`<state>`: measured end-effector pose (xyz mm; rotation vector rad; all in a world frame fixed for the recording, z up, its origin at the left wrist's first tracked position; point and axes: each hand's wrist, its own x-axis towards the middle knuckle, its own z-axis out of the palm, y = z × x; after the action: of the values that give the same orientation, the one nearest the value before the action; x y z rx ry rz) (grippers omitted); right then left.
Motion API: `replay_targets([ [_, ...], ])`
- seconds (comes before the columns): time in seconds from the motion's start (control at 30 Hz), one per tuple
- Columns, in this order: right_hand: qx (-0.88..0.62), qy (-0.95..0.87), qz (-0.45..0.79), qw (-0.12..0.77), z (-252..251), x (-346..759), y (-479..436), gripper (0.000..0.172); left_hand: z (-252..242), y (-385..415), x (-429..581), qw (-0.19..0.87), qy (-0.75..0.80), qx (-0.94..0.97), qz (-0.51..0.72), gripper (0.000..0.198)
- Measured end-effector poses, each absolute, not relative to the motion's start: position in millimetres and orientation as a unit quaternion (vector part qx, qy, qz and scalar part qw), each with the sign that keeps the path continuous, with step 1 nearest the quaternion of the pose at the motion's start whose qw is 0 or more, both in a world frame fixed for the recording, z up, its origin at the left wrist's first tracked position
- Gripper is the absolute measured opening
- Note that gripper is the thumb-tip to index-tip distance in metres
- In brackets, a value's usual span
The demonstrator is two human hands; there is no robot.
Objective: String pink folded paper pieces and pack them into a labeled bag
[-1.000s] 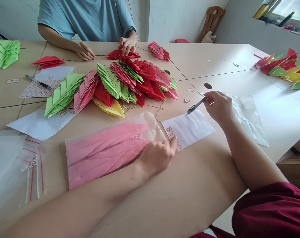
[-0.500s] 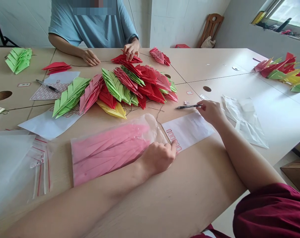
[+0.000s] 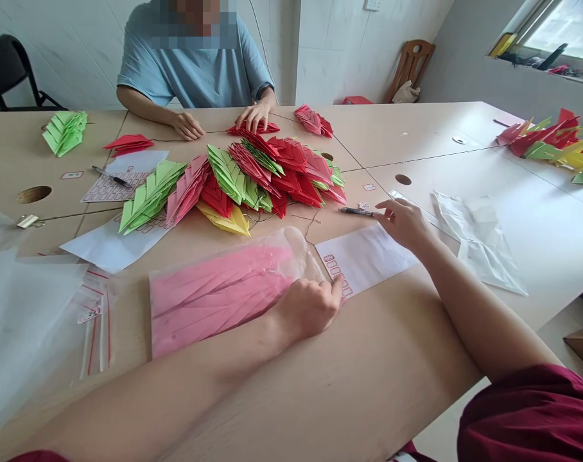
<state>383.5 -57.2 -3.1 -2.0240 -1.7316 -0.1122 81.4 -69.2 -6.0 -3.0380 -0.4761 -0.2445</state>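
Observation:
My left hand (image 3: 308, 307) is curled at the near left corner of a white sheet of labels (image 3: 368, 253), one fingertip on its red-printed boxes. Its thumb is mostly hidden, and the hand looks closed on the sheet's edge. Beyond the sheet, my right hand (image 3: 406, 224) has its fingertips at the right end of a dark pen (image 3: 356, 211), which lies close to the tabletop. The fingers seem to pinch that end. Against my left wrist lies a clear bag of pink folded paper (image 3: 219, 292).
Red, green and yellow folded paper pieces (image 3: 291, 170) are heaped mid-table, with loose threads. Clear bags (image 3: 31, 321) lie left, another plastic bag (image 3: 479, 237) right. More folded paper (image 3: 554, 144) sits far right. Opposite, a co-worker's hand (image 3: 255, 117) rests on red folded paper.
The view has tilted up and turned slightly left. My right hand and the pen have shifted a little left, and its fingers have spread slightly. My left hand stays at the sheet.

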Motion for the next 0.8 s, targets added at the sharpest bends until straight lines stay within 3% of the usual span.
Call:
replay_targets([
  [0.1, -0.659, -0.709, 0.027, 0.249, 9.3, 357.7, -63.7, 0.026, -6.0, -68.2, 81.1, 0.026, -0.157, -0.984, -0.082, 0.04],
  [0.2, -0.575, -0.782, 0.111, 0.211, 18.3, 333.1, -71.0, 0.04, -6.7, -66.9, 80.8, 0.009, -0.165, -0.982, -0.086, 0.037],
  [0.33, -0.561, -0.789, 0.182, 0.173, 20.1, 319.7, -75.9, 0.042, -7.2, -66.1, 80.8, -0.007, -0.174, -0.982, -0.07, 0.037],
  [0.43, -0.581, -0.778, 0.17, 0.167, 17.1, 321.6, -75.7, 0.044, -6.3, -66.3, 81.1, -0.003, -0.182, -0.982, -0.052, 0.04],
  [0.6, -0.624, -0.745, 0.163, 0.173, 17.5, 329.7, -72.4, 0.024, -4.3, -66.4, 81.4, -0.002, -0.186, -0.982, -0.042, 0.042],
  [0.8, -0.657, -0.71, 0.218, 0.127, 26.1, 335.8, -70.6, 0.022, -2.2, -66.3, 81.9, -0.012, -0.185, -0.982, -0.037, 0.041],
])
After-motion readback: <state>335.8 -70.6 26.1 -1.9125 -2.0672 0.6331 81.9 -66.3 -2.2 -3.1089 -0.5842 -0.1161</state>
